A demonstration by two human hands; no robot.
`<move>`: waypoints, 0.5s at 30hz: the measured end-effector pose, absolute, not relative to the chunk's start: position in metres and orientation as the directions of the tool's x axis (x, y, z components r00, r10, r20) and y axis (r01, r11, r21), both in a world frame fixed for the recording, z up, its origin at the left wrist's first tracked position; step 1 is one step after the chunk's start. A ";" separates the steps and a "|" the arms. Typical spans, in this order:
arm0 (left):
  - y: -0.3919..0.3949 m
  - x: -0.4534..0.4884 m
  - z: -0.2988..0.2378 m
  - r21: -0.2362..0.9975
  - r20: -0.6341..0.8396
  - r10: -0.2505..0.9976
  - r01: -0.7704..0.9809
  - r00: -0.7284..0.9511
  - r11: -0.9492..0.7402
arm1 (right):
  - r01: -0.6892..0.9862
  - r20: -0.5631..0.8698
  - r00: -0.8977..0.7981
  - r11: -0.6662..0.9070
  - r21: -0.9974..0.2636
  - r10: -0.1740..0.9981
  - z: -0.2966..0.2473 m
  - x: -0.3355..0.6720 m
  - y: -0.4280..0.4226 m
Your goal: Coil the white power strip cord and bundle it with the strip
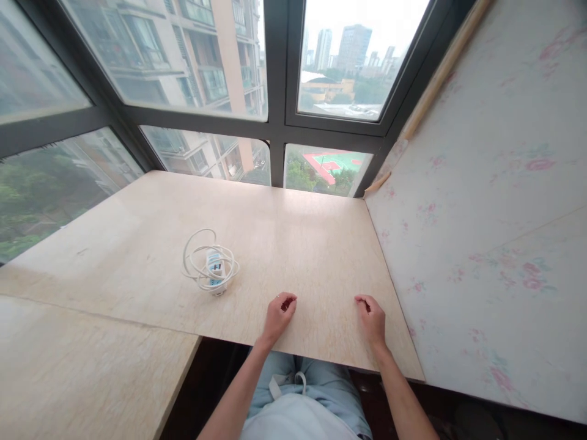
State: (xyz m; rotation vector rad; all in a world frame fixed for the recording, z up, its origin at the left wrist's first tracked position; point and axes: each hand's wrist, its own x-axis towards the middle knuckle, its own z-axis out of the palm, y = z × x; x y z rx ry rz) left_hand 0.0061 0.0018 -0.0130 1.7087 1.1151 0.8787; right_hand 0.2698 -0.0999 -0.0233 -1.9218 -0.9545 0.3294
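Power strip (216, 272) is lying on the beige table (321, 256), beyond the left hand (278, 315) and off to its left, well apart from the right hand (372, 318).

Closest in: light blue trousers (330, 373) are showing below the table edge, white drawstring (275, 385) hanging at the waist. Both hands are resting at the near part of the table, apart from each other. Fingers are curling inward on each, closed loosely, thumb and forefinger meeting or nearly so around a small dark hollow. Right one is sitting nearer the wall.

Strip itself: white body, narrow, running roughly away from the person. Light blue patches are marking its upper face at the far and near ends, white between, with small dark openings around the middle; type too small to tell. White cord (184, 255) is looping loosely over and around it, crossing the face several times, one wider loop spreading to the far left side. Cord is partly hiding the body.

Farther: flowered wall (481, 244) is bounding the table on the right. Dark window frame (277, 73) is standing behind, buildings (355, 46) showing outside.
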 end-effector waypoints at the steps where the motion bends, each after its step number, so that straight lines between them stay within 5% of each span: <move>1: 0.004 0.000 -0.011 0.956 0.060 0.943 0.254 0.326 -0.148 | 0.488 0.153 0.662 -0.268 -0.831 0.733 -0.023 0.270 -0.100; 7: 0.032 -0.070 0.012 0.978 0.101 0.984 0.198 -0.145 -0.072 | 0.506 0.117 0.686 -0.355 -0.786 0.718 -0.025 0.274 -0.102; 11: 0.058 -0.131 0.025 0.967 0.198 0.758 0.251 -0.621 -0.046 | 0.535 0.084 0.688 -0.426 -0.729 0.720 -0.023 0.277 -0.101; 15: 0.087 -0.168 0.024 0.970 0.056 0.721 0.210 -0.690 0.125 | 0.568 0.090 0.690 -0.461 -0.682 0.718 -0.020 0.278 -0.100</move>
